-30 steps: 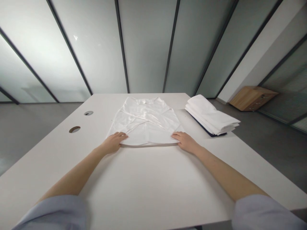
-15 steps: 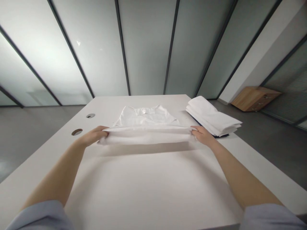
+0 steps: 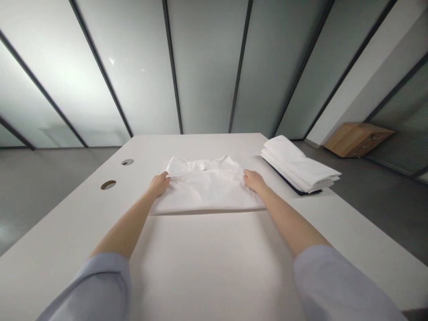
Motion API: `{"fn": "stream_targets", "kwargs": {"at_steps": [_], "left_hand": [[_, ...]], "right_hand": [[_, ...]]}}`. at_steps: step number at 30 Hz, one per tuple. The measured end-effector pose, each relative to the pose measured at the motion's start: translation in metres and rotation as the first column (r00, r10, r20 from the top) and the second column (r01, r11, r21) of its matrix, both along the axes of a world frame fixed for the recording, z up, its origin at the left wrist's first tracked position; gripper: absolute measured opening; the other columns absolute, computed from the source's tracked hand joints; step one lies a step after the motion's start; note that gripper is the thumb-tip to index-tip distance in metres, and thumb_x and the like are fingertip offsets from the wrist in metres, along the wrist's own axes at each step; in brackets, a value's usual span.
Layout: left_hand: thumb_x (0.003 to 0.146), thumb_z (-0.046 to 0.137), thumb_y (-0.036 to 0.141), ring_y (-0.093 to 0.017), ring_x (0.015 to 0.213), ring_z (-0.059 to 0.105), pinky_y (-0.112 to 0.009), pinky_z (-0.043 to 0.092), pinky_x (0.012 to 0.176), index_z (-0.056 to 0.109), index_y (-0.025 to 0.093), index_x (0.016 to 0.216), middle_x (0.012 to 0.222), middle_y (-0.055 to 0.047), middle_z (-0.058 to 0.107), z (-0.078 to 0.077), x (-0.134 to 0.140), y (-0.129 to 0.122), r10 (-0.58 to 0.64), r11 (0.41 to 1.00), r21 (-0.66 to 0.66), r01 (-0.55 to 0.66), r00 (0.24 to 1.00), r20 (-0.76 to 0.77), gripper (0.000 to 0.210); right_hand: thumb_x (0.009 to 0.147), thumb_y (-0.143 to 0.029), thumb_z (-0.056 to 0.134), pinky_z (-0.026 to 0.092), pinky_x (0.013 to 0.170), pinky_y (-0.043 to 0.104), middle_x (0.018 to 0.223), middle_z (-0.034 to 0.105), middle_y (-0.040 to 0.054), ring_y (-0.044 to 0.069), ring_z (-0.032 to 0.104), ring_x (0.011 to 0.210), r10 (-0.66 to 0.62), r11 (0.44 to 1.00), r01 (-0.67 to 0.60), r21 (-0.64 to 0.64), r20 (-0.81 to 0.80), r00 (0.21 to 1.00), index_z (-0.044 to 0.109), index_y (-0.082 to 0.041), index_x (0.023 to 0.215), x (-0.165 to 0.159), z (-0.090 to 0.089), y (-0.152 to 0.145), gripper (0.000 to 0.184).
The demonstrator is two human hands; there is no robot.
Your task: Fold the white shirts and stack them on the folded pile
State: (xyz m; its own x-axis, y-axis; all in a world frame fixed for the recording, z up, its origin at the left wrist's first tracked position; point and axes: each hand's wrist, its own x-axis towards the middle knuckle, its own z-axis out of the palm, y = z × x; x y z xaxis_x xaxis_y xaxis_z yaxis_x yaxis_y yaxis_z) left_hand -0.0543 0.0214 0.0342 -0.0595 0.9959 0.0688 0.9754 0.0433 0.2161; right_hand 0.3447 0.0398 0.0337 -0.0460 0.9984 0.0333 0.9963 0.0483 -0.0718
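A white shirt (image 3: 207,191) lies across the middle of the table, its lower part folded up over the rest, its collar side toward the far edge. At the left end of the folded-over edge, my left hand (image 3: 159,183) is closed on the cloth. My right hand (image 3: 254,180) pinches the same edge at its right end. Between the two hands the edge runs fairly straight, just short of the collar. The fingertips of both hands are partly hidden by the fabric.
A stack of folded white garments (image 3: 297,162), with a dark layer at its bottom, sits at the right of the white table (image 3: 214,263). Two round holes are in the tabletop at left, one a cable hole (image 3: 108,184). A wooden cabinet (image 3: 357,139) stands beyond on the floor.
Both hands have moved away from me and closer together, carrying the held edge over toward the collar. The raised cloth now lies flat on the shirt.
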Motion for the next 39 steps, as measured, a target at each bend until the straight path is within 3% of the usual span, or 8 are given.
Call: {"fn": "stream_targets", "kwargs": {"at_steps": [5,10,14,25,30,34,36,39], "left_hand": [[0.081,0.038,0.029,-0.028,0.105,0.063,-0.034,0.046,0.089,0.067,0.019,0.101,0.105,-0.011,0.072,0.008,-0.014,-0.019,-0.095,0.995,-0.020,0.095,0.995,-0.022,0.036],[0.071,0.042,0.037,-0.023,0.074,0.064,-0.030,0.049,0.067,0.065,0.018,0.074,0.072,-0.003,0.069,0.025,-0.038,-0.029,-0.242,0.953,-0.090,0.289,0.907,0.345,0.030],[0.067,0.042,0.043,-0.017,0.059,0.055,-0.025,0.043,0.053,0.059,0.017,0.070,0.059,0.001,0.059,0.036,-0.048,-0.020,-0.192,0.978,0.022,0.209,0.850,0.490,0.031],[0.078,0.044,0.032,-0.028,0.100,0.064,-0.032,0.048,0.082,0.068,0.016,0.097,0.102,-0.012,0.071,0.034,-0.038,0.060,0.073,0.997,0.015,-0.073,0.997,-0.006,0.035],[0.081,0.048,0.034,-0.031,0.109,0.061,-0.038,0.048,0.088,0.065,0.017,0.108,0.113,-0.015,0.067,0.016,-0.030,0.063,0.198,0.980,-0.012,-0.198,0.979,0.043,0.037],[0.086,0.043,0.034,-0.033,0.120,0.051,-0.047,0.045,0.094,0.052,0.015,0.127,0.127,-0.018,0.058,0.013,-0.017,0.052,0.384,0.862,0.269,-0.430,0.900,0.207,0.046],[0.088,0.038,0.029,-0.031,0.128,0.044,-0.047,0.041,0.100,0.047,0.014,0.132,0.135,-0.018,0.051,0.016,0.003,0.048,0.347,0.812,0.413,-0.413,0.910,0.227,0.047],[0.092,0.034,0.032,-0.028,0.127,0.044,-0.044,0.039,0.103,0.050,0.017,0.130,0.134,-0.014,0.052,0.017,0.052,0.044,0.072,0.948,0.301,-0.104,0.991,0.117,0.044]], "right_hand": [[0.090,-0.021,0.038,0.040,0.068,0.028,0.096,0.072,0.0119,0.023,0.065,0.086,0.048,0.999,-0.049,0.012,0.074,0.996,0.067,-0.019,0.098,0.012,0.004,-0.032,0.030],[0.085,-0.019,0.040,0.036,0.062,0.025,0.089,0.073,0.0090,0.020,0.063,0.079,0.116,0.993,-0.116,-0.035,0.018,0.993,0.067,-0.020,0.084,0.031,0.014,-0.049,0.027],[0.086,-0.021,0.039,0.036,0.065,0.025,0.093,0.072,0.0109,0.020,0.063,0.084,0.116,0.991,-0.113,0.071,-0.030,0.993,0.068,-0.017,0.089,0.041,0.026,-0.032,0.029],[0.089,-0.027,0.042,0.043,0.075,0.029,0.109,0.069,0.0141,0.024,0.063,0.098,-0.051,0.994,0.044,0.098,0.074,0.996,0.067,-0.018,0.109,0.021,0.042,0.055,0.033],[0.086,-0.026,0.047,0.044,0.079,0.030,0.109,0.069,0.0162,0.025,0.063,0.102,-0.154,0.987,0.154,0.048,-0.006,0.988,0.068,-0.016,0.107,0.021,0.017,0.067,0.032],[0.089,-0.031,0.042,0.044,0.086,0.034,0.120,0.063,0.0183,0.028,0.059,0.109,-0.269,0.953,0.289,0.094,-0.184,0.945,0.057,-0.012,0.125,0.021,-0.001,0.067,0.044],[0.089,-0.036,0.043,0.042,0.093,0.040,0.131,0.055,0.0214,0.031,0.053,0.118,-0.270,0.935,0.312,0.169,-0.228,0.935,0.044,-0.009,0.137,0.010,-0.001,0.066,0.055],[0.092,-0.039,0.040,0.034,0.103,0.046,0.143,0.043,0.0210,0.034,0.041,0.130,-0.113,0.958,0.158,0.241,-0.191,0.975,0.037,-0.009,0.142,-0.027,0.004,0.060,0.059]]}}
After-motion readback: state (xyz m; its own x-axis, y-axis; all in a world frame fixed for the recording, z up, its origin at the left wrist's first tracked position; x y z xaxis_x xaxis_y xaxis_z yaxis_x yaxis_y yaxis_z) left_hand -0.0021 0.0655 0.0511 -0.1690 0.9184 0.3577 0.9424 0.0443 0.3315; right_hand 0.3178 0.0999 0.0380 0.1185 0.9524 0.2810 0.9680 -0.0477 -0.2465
